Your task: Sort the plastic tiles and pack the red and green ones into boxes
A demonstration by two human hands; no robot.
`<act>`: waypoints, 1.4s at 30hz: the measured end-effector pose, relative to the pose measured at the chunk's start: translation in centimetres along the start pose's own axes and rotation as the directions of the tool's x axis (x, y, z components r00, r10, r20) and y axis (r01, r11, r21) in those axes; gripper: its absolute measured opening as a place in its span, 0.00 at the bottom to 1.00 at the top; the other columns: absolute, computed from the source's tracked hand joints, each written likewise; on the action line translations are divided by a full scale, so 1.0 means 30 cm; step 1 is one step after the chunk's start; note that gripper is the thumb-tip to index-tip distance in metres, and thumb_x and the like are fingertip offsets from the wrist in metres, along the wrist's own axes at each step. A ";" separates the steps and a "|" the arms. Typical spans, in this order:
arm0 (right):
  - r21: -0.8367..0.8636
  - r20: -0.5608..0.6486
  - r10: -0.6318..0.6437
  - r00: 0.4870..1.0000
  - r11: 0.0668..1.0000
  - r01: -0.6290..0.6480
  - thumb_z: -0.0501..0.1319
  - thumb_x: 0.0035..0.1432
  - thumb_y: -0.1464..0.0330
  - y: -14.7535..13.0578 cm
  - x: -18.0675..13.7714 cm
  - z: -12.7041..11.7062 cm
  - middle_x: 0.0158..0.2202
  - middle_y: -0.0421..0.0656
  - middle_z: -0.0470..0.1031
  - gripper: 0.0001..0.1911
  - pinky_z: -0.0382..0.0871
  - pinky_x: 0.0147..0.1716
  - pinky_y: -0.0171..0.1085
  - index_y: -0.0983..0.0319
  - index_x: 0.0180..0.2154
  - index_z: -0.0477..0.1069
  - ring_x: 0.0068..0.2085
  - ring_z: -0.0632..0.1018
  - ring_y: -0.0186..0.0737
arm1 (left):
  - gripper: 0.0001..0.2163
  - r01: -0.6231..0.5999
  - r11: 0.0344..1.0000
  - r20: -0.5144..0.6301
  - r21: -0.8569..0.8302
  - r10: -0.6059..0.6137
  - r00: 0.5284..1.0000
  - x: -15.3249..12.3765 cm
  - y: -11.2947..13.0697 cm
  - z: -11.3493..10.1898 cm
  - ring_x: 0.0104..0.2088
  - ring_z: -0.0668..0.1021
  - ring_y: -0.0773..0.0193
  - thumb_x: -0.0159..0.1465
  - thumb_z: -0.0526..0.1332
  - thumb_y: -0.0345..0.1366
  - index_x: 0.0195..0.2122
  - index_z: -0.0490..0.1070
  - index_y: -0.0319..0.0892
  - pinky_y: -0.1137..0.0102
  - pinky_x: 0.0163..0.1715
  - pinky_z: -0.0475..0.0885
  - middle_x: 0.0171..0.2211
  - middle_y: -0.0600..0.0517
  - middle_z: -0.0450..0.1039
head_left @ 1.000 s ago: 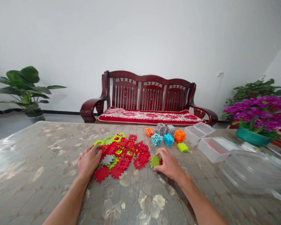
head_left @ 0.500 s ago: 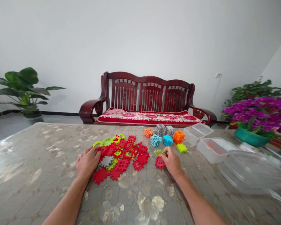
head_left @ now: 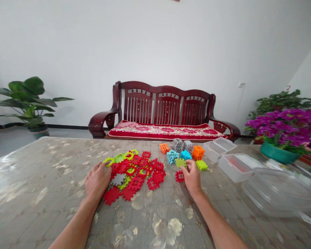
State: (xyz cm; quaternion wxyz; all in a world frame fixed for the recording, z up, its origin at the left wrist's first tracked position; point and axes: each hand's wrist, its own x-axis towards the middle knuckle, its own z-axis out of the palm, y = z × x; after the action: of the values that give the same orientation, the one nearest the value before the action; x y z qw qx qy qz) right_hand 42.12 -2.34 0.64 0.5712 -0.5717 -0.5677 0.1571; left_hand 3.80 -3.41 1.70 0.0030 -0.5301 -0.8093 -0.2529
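Note:
My right hand [head_left: 192, 175] pinches a lime green toothed tile [head_left: 180, 162] and holds it just above the table, close to a lime green assembled piece [head_left: 201, 165]. A single red tile [head_left: 179, 176] lies on the table beside that hand. My left hand [head_left: 97, 180] rests with curled fingers on the left edge of a flat pile of red, green and grey tiles [head_left: 134, 170]. Behind stand finished cubes: two blue [head_left: 173, 156], two grey [head_left: 178, 144] and two orange [head_left: 198, 152].
Clear plastic boxes [head_left: 238, 166] and a large clear lid [head_left: 280, 192] sit at the right of the marbled table [head_left: 41, 180]. A pot of purple flowers [head_left: 285, 136] stands at the far right. A wooden bench [head_left: 163, 114] is behind the table.
My right hand lifted the green tile off the red tile and carried it away from me toward the cubes. The red tile stayed on the table. My left hand barely moved.

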 end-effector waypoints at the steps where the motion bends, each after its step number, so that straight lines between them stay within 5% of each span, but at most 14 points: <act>1: 0.090 0.009 0.040 0.999 0.995 -0.041 0.59 0.54 0.59 -0.007 -0.005 0.013 0.36 0.46 0.78 0.16 0.74 0.37 0.44 0.57 0.42 0.61 0.37 0.80 0.46 | 0.20 -0.018 1.000 -0.068 -0.008 0.017 0.998 -0.006 0.008 -0.003 0.60 0.69 0.48 0.67 0.50 0.45 0.56 0.71 0.46 0.52 0.59 0.63 0.61 0.43 0.67; 5: 0.276 0.123 0.142 0.982 0.946 -0.171 0.59 0.54 0.58 -0.034 -0.046 0.078 0.36 0.46 0.79 0.17 0.77 0.35 0.45 0.57 0.43 0.60 0.34 0.81 0.47 | 0.16 -0.271 0.960 -0.270 -0.064 0.244 0.931 -0.053 0.074 -0.017 0.61 0.67 0.55 0.68 0.51 0.40 0.52 0.73 0.46 0.58 0.62 0.61 0.58 0.46 0.69; 9: 0.271 0.147 0.127 0.981 0.949 -0.164 0.58 0.55 0.57 -0.048 -0.062 0.102 0.37 0.46 0.79 0.16 0.77 0.37 0.45 0.57 0.42 0.61 0.37 0.81 0.46 | 0.15 -0.580 0.803 -0.195 -0.141 0.551 0.811 -0.109 0.154 -0.015 0.59 0.69 0.56 0.67 0.53 0.39 0.51 0.74 0.49 0.59 0.61 0.62 0.55 0.48 0.73; 12: 0.209 0.051 0.126 0.991 0.969 -0.134 0.57 0.55 0.55 -0.024 -0.029 0.058 0.38 0.48 0.78 0.18 0.76 0.36 0.43 0.59 0.43 0.64 0.38 0.80 0.46 | 0.14 -0.642 0.754 -0.161 -0.139 0.622 0.766 -0.122 0.165 -0.003 0.60 0.69 0.55 0.66 0.55 0.38 0.49 0.75 0.49 0.59 0.61 0.62 0.54 0.49 0.74; 16: -0.003 -0.004 0.124 0.992 0.992 -0.124 0.52 0.57 0.55 0.056 0.031 -0.055 0.37 0.49 0.78 0.21 0.74 0.31 0.44 0.62 0.45 0.68 0.34 0.78 0.47 | 0.15 -0.446 0.888 -0.239 -0.108 0.412 0.879 -0.092 0.118 0.003 0.56 0.72 0.56 0.66 0.52 0.37 0.47 0.76 0.48 0.60 0.60 0.61 0.52 0.49 0.76; 19: -0.205 -0.018 0.023 1.000 0.978 -0.026 0.52 0.57 0.59 0.108 0.050 -0.127 0.40 0.50 0.77 0.17 0.72 0.44 0.49 0.61 0.41 0.72 0.42 0.77 0.51 | 0.15 -0.255 0.959 -0.271 -0.125 0.214 0.938 -0.061 0.079 -0.009 0.54 0.74 0.57 0.67 0.50 0.37 0.47 0.75 0.48 0.60 0.59 0.62 0.52 0.50 0.76; 24: -0.513 0.033 -0.124 0.992 0.850 0.123 0.55 0.58 0.65 0.120 0.037 -0.162 0.43 0.51 0.75 0.14 0.66 0.50 0.49 0.59 0.43 0.74 0.48 0.73 0.52 | 0.18 -0.014 0.984 -0.241 -0.177 -0.029 0.970 -0.022 0.027 -0.056 0.53 0.75 0.50 0.65 0.50 0.38 0.51 0.75 0.46 0.55 0.58 0.63 0.52 0.47 0.75; 29: -0.736 0.159 -0.077 0.984 0.655 0.170 0.61 0.56 0.66 0.102 0.032 -0.147 0.47 0.51 0.74 0.16 0.63 0.51 0.45 0.61 0.48 0.73 0.50 0.72 0.52 | 0.21 0.223 0.934 -0.104 -0.278 -0.260 0.960 0.011 -0.013 -0.082 0.51 0.76 0.45 0.64 0.50 0.40 0.55 0.73 0.46 0.53 0.51 0.70 0.54 0.44 0.73; 42: -0.796 0.179 -0.019 0.984 0.584 0.156 0.61 0.58 0.66 0.101 0.042 -0.134 0.46 0.50 0.75 0.17 0.61 0.50 0.42 0.64 0.48 0.72 0.49 0.72 0.50 | 0.20 0.193 0.908 0.000 -0.371 -0.208 0.978 0.032 -0.024 -0.030 0.50 0.77 0.49 0.62 0.53 0.38 0.52 0.76 0.46 0.58 0.49 0.71 0.47 0.45 0.78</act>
State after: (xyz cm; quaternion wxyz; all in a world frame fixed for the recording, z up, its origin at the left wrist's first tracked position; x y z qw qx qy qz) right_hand 47.27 -2.30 -0.08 0.2122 -0.7259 -0.6461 -0.1030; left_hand 2.53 -3.17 2.46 -0.1068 -0.4303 -0.7973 -0.4096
